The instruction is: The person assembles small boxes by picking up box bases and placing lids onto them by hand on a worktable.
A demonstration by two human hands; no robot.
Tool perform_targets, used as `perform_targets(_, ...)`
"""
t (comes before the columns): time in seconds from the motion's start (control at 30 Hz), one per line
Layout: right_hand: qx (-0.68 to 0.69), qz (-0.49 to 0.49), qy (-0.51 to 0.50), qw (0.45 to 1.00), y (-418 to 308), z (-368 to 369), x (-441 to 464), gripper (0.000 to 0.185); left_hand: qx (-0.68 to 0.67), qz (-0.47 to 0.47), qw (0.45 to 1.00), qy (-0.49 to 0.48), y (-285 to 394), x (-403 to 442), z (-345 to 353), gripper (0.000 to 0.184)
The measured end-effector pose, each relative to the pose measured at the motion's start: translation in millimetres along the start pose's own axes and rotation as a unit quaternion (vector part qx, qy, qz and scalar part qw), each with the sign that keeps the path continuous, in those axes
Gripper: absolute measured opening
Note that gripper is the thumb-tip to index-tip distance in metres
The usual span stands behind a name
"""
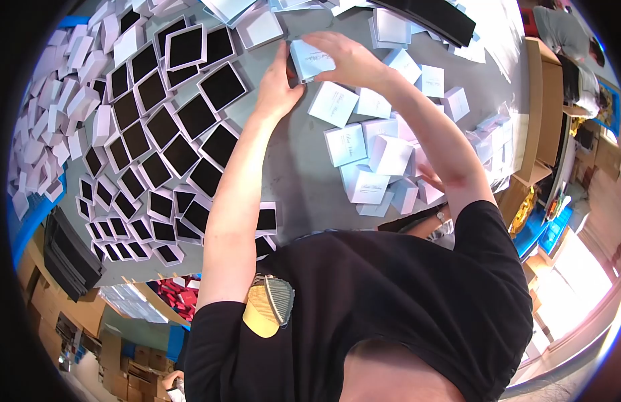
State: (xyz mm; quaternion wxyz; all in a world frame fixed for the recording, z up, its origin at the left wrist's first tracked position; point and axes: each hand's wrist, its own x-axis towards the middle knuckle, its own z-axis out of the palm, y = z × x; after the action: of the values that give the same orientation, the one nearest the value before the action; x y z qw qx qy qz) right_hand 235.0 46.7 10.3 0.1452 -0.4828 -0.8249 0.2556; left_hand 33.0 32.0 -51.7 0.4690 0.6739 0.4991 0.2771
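Black-lined open boxes spread at left; left hand cupped, thumb and fingers parted, beside white box's left end, firmness of grip unclear. White box sat between hands, right hand curled over it, gripping. Printed boxes lay right.

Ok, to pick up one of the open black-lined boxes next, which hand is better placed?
Probably the left hand: it is nearer those open boxes, while the right hand is across the white box. Both hands are at that box, so the left would need freeing first.
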Motion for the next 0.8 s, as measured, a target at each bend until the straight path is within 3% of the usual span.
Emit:
perform_targets(0.1, 0.135, 0.118, -0.002, 0.984, 4, -20, 7, 0.078, -0.011, 0.013, 1.0, 0.02, -6, -3, 3, 0.097)
perform_targets(0.2, 0.187, 0.23, -0.086, 0.951, 11, -40, 18, 0.077, -0.042, 0.01, 0.999, 0.021, -12, -1, 4, 0.099)
perform_targets(0.33, 0.336, 0.244, -0.051, 0.908, 31, -30, 3, 0.074, -0.082, 0.016, 0.996, 0.019, -15, 1, 1, 0.101)
perform_targets(0.47, 0.368, 0.229, 0.012, 0.901, 32, -24, -12, 0.066, -0.124, -0.022, 0.992, 0.013, 1, -7, -6, 0.097)
perform_targets(0.57, 0.433, 0.287, -0.002, 0.854, 26, -36, -22, 0.051, 0.06, 0.076, 0.992, 0.075, 52, -38, -53, 0.075)
perform_targets(0.6, 0.46, 0.291, 0.011, 0.839, 29, -35, -25, 0.049, 0.052, 0.036, 0.996, 0.068, 47, -52, -68, 0.062)
perform_targets(0.63, 0.489, 0.294, 0.024, 0.821, 30, -31, -28, 0.047, -0.11, -0.065, 0.99, 0.064, 45, -63, -82, 0.043)
perform_targets(0.67, 0.518, 0.295, 0.035, 0.802, 32, -25, -29, 0.046, -0.265, -0.142, 0.953, 0.047, 26, -72, -103, 0.04)
perform_targets(0.73, 0.522, 0.299, 0.029, 0.798, 39, -15, -33, 0.045, -0.405, -0.271, 0.871, 0.069, 61, -71, -137, 0.06)
perform_targets(0.8, 0.532, 0.291, 0.041, 0.794, 46, -2, -33, 0.045, -0.474, -0.291, 0.831, 0.0, 46, -72, -169, 0.068)
